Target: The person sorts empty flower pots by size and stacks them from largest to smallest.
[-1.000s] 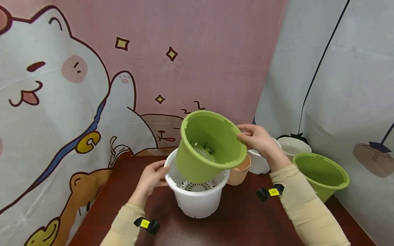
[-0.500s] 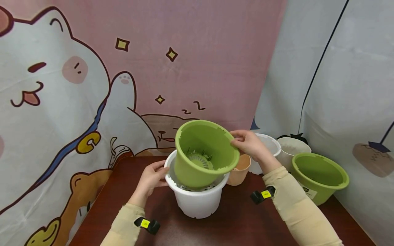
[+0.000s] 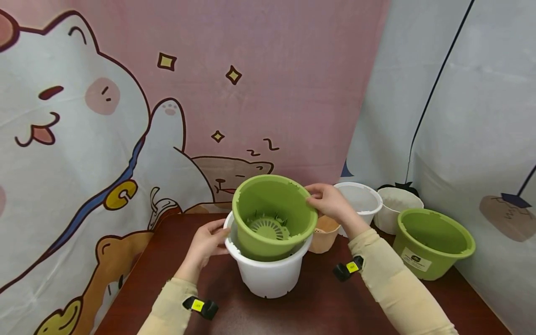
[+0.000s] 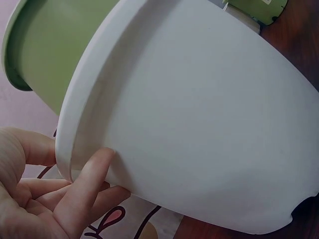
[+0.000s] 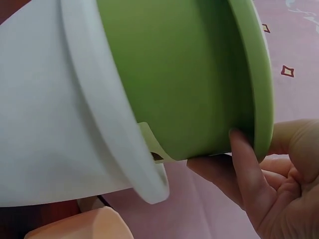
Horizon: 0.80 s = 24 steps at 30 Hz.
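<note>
A green plastic flowerpot [image 3: 274, 200] with a slotted bottom sits partway down inside a white flowerpot [image 3: 270, 279], tilted slightly, its rim above the white one. My right hand [image 3: 331, 203] grips the green rim at its right side; the right wrist view shows fingers [image 5: 246, 174] under the lip. At the left, my left hand [image 3: 208, 239] pinches the white pot's rim, with fingers [image 4: 92, 184] against its outer wall in the left wrist view. The white pot stands on the dark red table [image 3: 234, 321]. A pale label [image 5: 152, 142] on the green pot is partly hidden by the white rim.
Right behind the white pot stands a small orange pot [image 3: 324, 237]. Farther right are another white pot [image 3: 360, 197], a cream pot [image 3: 395, 209] and a second green pot [image 3: 435, 242] with a label. A printed cloth [image 3: 293, 93] hangs behind the table.
My right hand has lowered the green flowerpot down and leftward into the white one, and its tilt has lessened. My left hand has stayed on the white rim.
</note>
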Tool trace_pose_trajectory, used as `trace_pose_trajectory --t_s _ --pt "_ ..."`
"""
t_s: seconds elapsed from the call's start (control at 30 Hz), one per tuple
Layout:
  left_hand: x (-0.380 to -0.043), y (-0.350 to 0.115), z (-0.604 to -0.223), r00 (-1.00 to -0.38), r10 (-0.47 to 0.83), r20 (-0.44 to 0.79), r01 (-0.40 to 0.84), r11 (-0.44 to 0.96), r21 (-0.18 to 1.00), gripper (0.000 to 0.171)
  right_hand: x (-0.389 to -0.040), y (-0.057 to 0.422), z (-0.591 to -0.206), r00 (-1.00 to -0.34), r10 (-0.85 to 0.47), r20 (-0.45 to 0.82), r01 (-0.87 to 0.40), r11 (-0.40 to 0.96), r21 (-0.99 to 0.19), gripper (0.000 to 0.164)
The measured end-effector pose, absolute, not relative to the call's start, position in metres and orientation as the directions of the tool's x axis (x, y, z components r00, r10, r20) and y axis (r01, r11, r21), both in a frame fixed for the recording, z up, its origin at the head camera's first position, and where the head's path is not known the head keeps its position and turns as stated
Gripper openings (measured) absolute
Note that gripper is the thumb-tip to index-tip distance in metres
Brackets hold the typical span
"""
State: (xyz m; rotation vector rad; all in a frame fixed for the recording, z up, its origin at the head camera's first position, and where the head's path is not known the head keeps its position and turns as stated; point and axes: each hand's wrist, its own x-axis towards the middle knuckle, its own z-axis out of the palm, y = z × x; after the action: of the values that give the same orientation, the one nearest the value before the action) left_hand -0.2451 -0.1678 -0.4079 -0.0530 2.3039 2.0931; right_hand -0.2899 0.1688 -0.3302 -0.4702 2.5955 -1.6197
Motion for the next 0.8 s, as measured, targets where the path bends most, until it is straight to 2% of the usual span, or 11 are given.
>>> trace_pose_trajectory --t_s 0.8 --pt "-0.243 -0.166 -0.408 -0.999 -0.006 -0.043 -0.043 0.105 0.994 0.044 -0.298 0.151 -0.347 -0.965 -0.242 0.104 -0.231 0.592 -0.772 0.04"
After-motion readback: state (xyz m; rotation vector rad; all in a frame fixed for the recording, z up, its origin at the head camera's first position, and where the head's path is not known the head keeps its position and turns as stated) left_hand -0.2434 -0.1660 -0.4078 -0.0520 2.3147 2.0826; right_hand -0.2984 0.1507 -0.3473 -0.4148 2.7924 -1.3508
